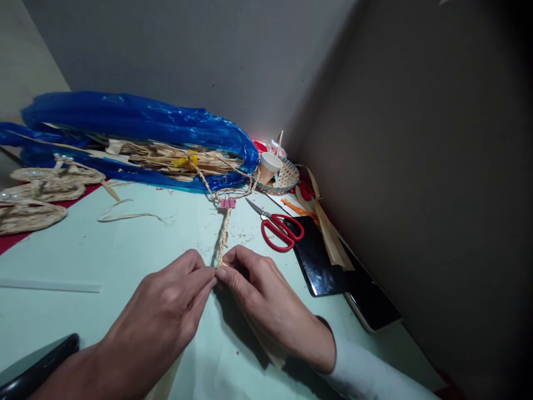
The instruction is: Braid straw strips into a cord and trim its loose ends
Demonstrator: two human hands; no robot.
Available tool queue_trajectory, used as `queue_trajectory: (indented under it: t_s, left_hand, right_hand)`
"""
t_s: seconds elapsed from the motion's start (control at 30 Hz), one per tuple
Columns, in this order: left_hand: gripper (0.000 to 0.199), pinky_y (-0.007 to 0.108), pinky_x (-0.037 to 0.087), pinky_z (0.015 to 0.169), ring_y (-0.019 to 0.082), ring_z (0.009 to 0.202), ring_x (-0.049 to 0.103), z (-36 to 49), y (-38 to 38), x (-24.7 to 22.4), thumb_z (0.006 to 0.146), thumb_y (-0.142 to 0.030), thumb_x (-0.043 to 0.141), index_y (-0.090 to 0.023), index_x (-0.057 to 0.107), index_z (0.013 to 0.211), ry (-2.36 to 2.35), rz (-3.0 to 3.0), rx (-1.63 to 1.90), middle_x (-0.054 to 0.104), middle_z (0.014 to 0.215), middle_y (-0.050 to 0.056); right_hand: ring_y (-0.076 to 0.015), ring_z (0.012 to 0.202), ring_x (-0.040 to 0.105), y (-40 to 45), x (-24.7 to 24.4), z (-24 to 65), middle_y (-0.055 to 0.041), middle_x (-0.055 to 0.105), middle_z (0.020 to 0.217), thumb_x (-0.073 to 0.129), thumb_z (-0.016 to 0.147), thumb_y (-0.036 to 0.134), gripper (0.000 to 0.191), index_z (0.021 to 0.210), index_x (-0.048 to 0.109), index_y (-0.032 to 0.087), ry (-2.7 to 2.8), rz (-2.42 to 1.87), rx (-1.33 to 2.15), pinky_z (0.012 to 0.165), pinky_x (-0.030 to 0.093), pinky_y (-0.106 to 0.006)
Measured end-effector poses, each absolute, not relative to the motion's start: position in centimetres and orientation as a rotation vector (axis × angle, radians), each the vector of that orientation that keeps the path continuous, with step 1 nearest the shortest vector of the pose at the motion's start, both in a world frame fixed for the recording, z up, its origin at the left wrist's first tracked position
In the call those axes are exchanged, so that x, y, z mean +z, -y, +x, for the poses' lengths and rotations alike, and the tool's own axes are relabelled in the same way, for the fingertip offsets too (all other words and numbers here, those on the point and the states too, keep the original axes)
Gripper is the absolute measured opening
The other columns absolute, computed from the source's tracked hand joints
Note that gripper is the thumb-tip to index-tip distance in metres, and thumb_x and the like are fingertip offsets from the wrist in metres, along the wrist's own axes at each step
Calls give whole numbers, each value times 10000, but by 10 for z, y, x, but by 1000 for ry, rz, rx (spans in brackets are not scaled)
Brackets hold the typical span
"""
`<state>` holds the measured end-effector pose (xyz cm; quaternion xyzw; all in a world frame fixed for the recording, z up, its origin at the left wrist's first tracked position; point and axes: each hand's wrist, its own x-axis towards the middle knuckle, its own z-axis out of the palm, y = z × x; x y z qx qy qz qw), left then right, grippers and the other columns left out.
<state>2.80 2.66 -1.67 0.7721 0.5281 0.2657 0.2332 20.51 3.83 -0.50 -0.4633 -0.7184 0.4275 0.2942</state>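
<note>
A pale braided husk cord [225, 230] runs toward me from a pink binder clip [228, 203] on the table. At its near end my left hand [172, 300] is closed in a pinch. Facing it, my right hand [266, 291] also pinches the braid between thumb and forefinger, and the two sets of fingertips meet. One loose husk strip [268, 347] hangs below my right hand, and another strip [166, 380] shows beneath my left wrist. Past the clip, the cord curves back in a loop. The exact crossing of strands is hidden by my fingers.
Red-handled scissors [278, 230] lie right of the braid, beside a black tablet [320, 266]. Behind are a blue plastic bag [137, 111] around dried husks [158, 158], a paper cup [270, 166] and a woven basket [289, 176]. Woven soles [37, 191] sit at left.
</note>
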Motion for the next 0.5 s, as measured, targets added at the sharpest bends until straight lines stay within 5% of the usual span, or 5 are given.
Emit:
queue_trajectory:
  t_s: [0.33,0.5]
  left_hand:
    - [234,226,488,677,153,713,697,16,-29,-13,937,-384,536,-293,708,809,-1423,2101,840,752,776,-45]
    - [161,230,453,606,127,584,648,20,-15,-22,953,-263,543,-272,653,835,-1408,2353,930,677,689,-55]
  right_hand:
    - [-123,631,560,-42,-17,201,12,644,684,562,927,230,153,784,580,179,1705,-1214,1262,608,410,-231]
    - [-122,629,547,-41,-14,199,18,630,656,593,891,210,142,753,596,177,1527,-1187,1397,617,406,-230]
